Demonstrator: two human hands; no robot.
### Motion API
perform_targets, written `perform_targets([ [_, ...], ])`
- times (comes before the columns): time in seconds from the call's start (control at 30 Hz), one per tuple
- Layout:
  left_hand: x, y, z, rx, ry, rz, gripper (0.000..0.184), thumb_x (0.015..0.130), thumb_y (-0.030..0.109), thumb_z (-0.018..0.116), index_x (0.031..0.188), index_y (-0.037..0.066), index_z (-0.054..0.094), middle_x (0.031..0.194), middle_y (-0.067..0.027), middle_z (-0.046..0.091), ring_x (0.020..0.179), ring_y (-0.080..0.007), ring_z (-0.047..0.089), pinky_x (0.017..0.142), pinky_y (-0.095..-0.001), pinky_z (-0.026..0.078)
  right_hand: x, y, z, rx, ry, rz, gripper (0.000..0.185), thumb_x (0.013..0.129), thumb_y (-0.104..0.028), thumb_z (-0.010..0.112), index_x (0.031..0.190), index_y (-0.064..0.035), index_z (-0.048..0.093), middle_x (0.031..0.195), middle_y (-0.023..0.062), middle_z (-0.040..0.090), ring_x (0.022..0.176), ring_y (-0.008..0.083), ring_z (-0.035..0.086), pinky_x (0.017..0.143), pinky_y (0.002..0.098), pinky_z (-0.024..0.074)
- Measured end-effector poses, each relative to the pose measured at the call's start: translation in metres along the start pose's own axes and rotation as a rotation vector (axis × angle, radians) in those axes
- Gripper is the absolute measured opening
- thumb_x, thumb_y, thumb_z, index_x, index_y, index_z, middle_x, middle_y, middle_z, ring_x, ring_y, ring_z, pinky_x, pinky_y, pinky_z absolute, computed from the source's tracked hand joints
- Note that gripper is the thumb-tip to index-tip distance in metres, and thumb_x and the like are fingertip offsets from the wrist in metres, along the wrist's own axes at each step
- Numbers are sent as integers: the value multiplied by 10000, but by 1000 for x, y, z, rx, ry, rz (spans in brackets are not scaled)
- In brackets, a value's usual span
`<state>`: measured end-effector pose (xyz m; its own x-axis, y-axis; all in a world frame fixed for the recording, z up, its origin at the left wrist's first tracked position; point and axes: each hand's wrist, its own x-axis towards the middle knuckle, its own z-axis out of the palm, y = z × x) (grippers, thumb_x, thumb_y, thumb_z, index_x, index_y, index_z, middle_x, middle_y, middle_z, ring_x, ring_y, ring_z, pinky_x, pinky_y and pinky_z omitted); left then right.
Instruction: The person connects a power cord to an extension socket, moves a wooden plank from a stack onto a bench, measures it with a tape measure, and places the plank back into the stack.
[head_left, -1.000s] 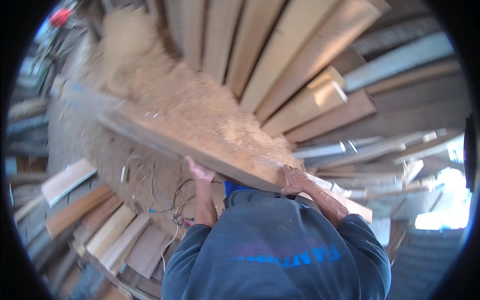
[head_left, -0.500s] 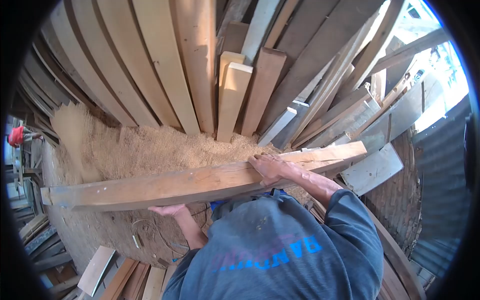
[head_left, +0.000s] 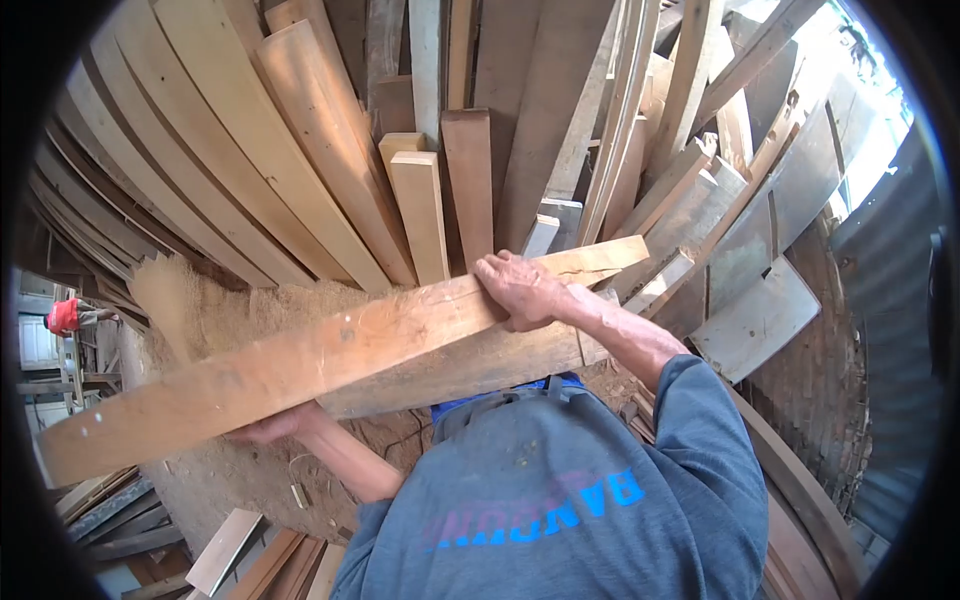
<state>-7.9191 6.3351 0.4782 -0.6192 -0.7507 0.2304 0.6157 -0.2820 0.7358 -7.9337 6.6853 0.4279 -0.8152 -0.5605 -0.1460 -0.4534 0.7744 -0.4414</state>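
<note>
A long, thick wooden beam slants across the view, its left end low and near, its right end higher. My right hand is closed over its top edge toward the right end. My left hand supports the beam from below on the left, its fingers partly hidden by the wood. Beneath the beam another wide board shows, lying in front of my body.
Upright boards lean along the back, with short posts among them. Sawdust covers the ground behind the beam. Cut planks lie at lower left. A person in red is at far left. A pale panel stands at right.
The beam has risen off the board beneath, its left end moving down and toward me in view. My left hand has shifted left along its underside. My right hand stays on top.
</note>
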Motion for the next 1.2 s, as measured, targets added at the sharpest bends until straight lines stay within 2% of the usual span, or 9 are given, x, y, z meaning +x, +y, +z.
perform_targets([
  [0.33,-50,-4,132,-288,-365,-112,752,768,691,526,1303,170,446,1288,-60,493,1173,-258,503,986,-494,427,-72,63,-33,155,168,178,603,593,-120,736,1058,30,382,1056,208,510,1085,367,476,921,413,425],
  [0.4,-30,-37,114,-563,-704,-98,683,808,671,484,1272,172,443,1264,-35,494,1154,-230,507,986,-478,437,-84,77,-31,192,204,206,609,594,-110,728,1076,27,382,1070,209,510,1115,356,468,928,404,423],
  [0.47,-85,-28,164,-397,-536,-207,752,836,683,413,1355,143,338,1292,-60,447,1160,-214,498,987,-459,443,-92,102,-17,210,252,234,634,592,-113,727,1108,26,386,1082,213,511,1137,349,461,952,388,408],
  [0.53,-113,-42,184,24,-370,34,782,845,674,398,1374,110,281,1305,-71,409,1200,-182,442,1011,-429,411,-106,120,-8,233,286,292,647,588,-120,733,1116,25,388,1083,212,512,1137,349,461,964,385,400],
  [0.73,-181,-97,226,-14,-616,-153,754,872,699,225,1345,118,314,1338,-94,358,1262,-184,362,1015,-403,375,-141,178,20,220,313,420,782,572,-253,787,1196,2,390,1067,177,503,1046,349,472,940,405,401],
  [0.77,-174,-115,225,-48,-808,-108,802,860,716,260,1394,117,254,1384,-97,311,1273,-208,345,1026,-422,350,-145,185,20,213,325,423,785,573,-262,784,1200,-1,389,1060,174,502,1038,349,472,935,406,401],
  [0.93,-205,-137,248,-178,-951,-283,817,842,718,299,1400,123,260,1393,-107,318,1274,-241,360,1026,-444,361,-170,194,1,293,293,527,791,571,-293,783,1197,-4,394,1083,171,480,1036,358,455,930,413,385],
  [0.97,-210,-137,251,-220,-982,-305,820,838,718,307,1402,124,262,1395,-109,320,1274,-248,363,1026,-449,363,-175,193,-6,267,253,530,866,566,-304,792,1251,-10,353,1155,182,450,1095,371,440,969,422,373],
  [1.2,-215,-114,270,-838,-1248,-479,845,813,722,363,1411,132,271,1408,-123,329,1276,-293,385,1025,-481,378,-179,135,-61,479,825,111,1143,499,-308,882,1386,-100,192,1204,203,402,1164,328,419,1022,469,371],
])
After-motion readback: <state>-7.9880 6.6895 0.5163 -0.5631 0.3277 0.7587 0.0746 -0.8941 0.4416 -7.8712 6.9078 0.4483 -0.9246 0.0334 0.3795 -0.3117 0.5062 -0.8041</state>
